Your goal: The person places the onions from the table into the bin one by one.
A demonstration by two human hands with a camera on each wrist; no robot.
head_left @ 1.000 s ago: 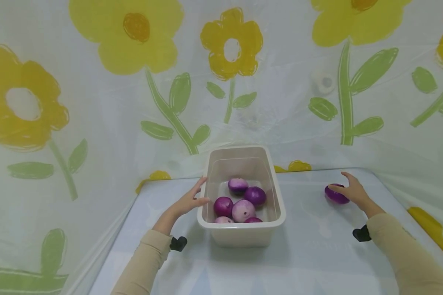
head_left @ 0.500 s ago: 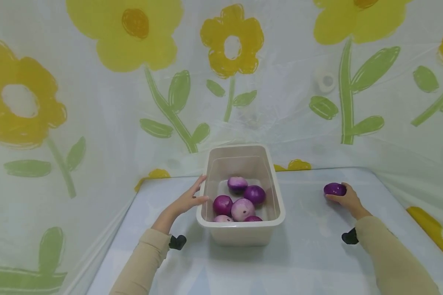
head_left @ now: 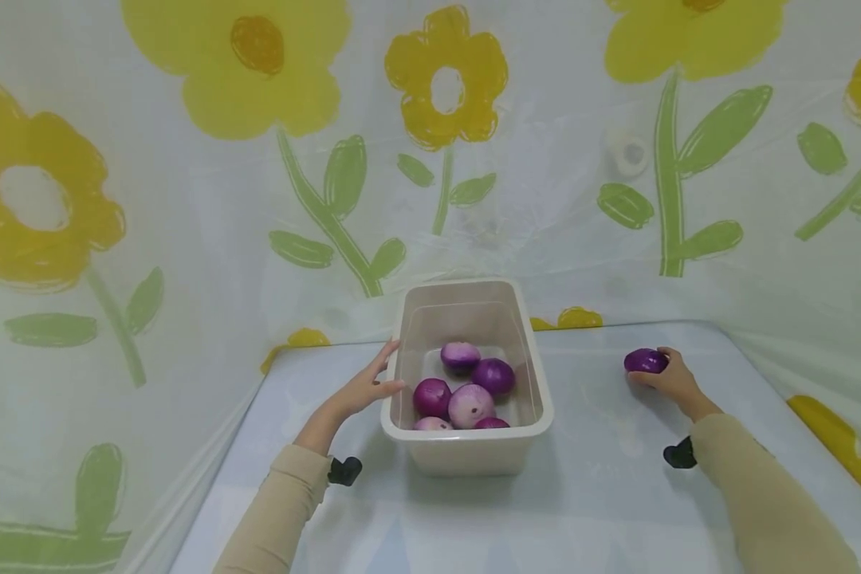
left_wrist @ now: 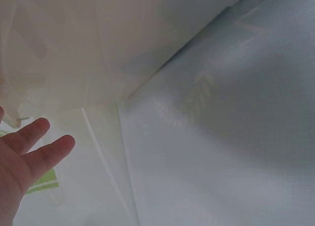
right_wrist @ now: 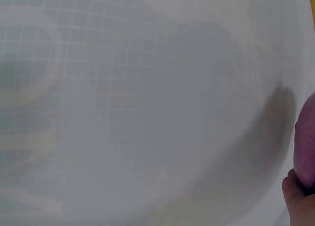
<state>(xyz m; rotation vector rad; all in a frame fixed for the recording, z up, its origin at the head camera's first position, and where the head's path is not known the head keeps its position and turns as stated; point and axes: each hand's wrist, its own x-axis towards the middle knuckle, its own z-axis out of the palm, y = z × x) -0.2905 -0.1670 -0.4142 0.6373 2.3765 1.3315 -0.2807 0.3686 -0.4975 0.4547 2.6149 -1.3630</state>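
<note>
Toward the right of the table in the head view, my right hand (head_left: 678,383) grips a purple onion (head_left: 644,361) between thumb and fingers. The right wrist view catches only part of that onion (right_wrist: 306,142) at its right edge, with a fingertip against it. A beige plastic bin (head_left: 466,458) stands in the middle, holding several onions, some dark purple and some pale. My left hand (head_left: 362,391) rests at the bin's left rim, fingers spread and fairly straight. In the left wrist view, fingers (left_wrist: 49,157) of that hand extend beside the bin's pale wall (left_wrist: 98,48).
The table (head_left: 603,494) has a pale blue cover. Behind and at both sides hangs a white curtain (head_left: 545,199) printed with yellow flowers. Each wrist wears a dark strap or mount, such as the left one (head_left: 345,471).
My right hand has moved left and its fingers have closed round the onion, which has shifted slightly leftward and away from me. The left hand and the bin stay in place.
</note>
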